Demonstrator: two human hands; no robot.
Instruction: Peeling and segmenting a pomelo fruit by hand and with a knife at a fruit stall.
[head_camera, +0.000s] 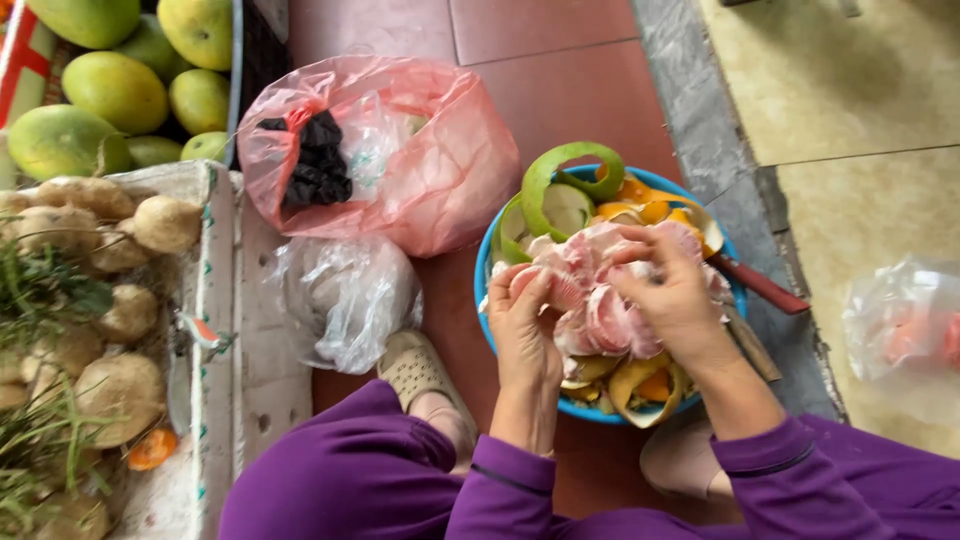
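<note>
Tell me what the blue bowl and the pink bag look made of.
Bowl: probably plastic, judging by its uniform bright blue colour and thin smooth rim. Pink bag: thin plastic film, crinkled, glossy and translucent, with dark contents showing through.

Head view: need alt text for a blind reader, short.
Both hands, left hand and right hand, pull apart a peeled pink pomelo over a blue bowl of green and orange peel. A pink plastic bag lies on the red tile floor nearby.
</note>
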